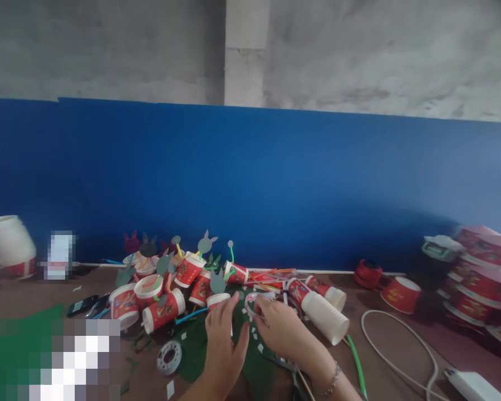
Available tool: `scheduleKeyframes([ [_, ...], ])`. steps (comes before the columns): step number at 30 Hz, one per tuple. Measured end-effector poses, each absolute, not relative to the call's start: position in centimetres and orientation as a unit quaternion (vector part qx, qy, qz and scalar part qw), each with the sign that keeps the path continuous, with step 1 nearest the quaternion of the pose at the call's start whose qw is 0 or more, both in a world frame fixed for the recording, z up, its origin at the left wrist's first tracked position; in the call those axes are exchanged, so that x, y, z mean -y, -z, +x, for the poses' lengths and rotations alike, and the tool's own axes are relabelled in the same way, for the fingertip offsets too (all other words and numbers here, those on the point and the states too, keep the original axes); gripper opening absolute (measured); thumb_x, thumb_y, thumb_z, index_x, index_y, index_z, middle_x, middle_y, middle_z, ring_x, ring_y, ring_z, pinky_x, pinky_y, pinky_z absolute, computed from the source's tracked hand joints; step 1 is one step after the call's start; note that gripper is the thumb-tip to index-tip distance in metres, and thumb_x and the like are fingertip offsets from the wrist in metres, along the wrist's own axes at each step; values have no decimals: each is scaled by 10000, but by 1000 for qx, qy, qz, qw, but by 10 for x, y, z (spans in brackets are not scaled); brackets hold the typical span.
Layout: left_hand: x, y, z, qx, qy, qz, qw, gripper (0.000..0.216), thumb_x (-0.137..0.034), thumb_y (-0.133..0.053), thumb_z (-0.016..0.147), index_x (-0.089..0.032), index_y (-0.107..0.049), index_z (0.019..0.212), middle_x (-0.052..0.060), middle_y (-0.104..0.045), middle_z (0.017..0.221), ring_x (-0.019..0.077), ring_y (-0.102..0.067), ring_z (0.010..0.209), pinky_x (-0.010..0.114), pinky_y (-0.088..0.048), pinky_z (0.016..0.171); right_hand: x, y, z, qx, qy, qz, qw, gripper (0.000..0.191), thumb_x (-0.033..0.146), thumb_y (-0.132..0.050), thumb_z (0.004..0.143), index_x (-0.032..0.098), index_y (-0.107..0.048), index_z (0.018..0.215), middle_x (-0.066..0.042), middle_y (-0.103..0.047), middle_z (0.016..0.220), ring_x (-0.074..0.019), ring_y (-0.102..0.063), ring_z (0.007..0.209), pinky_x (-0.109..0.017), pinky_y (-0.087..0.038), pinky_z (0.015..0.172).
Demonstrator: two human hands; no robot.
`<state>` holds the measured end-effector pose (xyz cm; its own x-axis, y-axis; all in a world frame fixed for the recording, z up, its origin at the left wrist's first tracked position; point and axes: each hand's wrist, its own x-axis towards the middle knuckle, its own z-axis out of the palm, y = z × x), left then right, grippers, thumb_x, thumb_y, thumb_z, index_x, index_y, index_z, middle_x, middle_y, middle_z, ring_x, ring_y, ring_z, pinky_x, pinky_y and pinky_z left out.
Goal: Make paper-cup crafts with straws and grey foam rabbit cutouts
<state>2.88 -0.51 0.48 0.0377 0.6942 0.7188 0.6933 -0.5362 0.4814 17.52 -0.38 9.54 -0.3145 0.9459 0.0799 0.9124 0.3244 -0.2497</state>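
My left hand [223,337] is raised over the brown table, its fingers extended and thumb apart. Just behind its fingers is a red and white paper cup [217,299], mostly hidden, with a grey rabbit-head cutout [217,281] above it. My right hand [281,328] has its fingers closed on a roll of clear tape [249,303], partly covered by the fingers. Another tape roll [169,357] lies to the left of my left hand. Small white paper scraps [260,348] are scattered between my hands. Under my right forearm lie scissors [296,384], partly hidden.
Several paper cups [163,311] with straws and animal cutouts crowd the left middle. Nested cups [328,318] lie at right of centre, beside loose straws [271,275]. A white cable [426,334] loops on the right, near stacked red tubs [482,281]. A blue partition [250,184] stands behind.
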Motion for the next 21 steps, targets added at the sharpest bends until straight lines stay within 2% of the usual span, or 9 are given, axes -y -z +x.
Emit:
scheduleKeyframes([
  [5, 3, -5, 27, -454, -468, 757, -47, 284, -167, -556, 815, -268, -607, 1075, 40, -678, 973, 220, -595, 947, 391, -393, 856, 5, -93, 171, 802, -83, -586, 80, 214, 189, -386, 861, 134, -564, 966, -128, -681, 867, -245, -648, 821, -295, -386, 642],
  [10, 4, -10, 29, -451, -465, 761, -41, 99, -178, -581, 815, -251, -638, 848, 1, -688, 787, 200, -608, 820, 370, -381, 812, 8, -94, 167, 791, -81, -603, 60, 247, 150, -386, 844, 102, -584, 983, -171, -684, 910, -269, -661, 831, -302, -412, 648],
  [21, 5, -13, 30, -468, -459, 755, 5, 112, -161, -600, 773, -236, -612, 856, 24, -679, 834, 220, -598, 829, 378, -377, 804, 3, -91, 169, 800, -74, -592, 63, 218, 157, -426, 811, 139, -603, 937, -122, -691, 887, -259, -647, 843, -296, -389, 657],
])
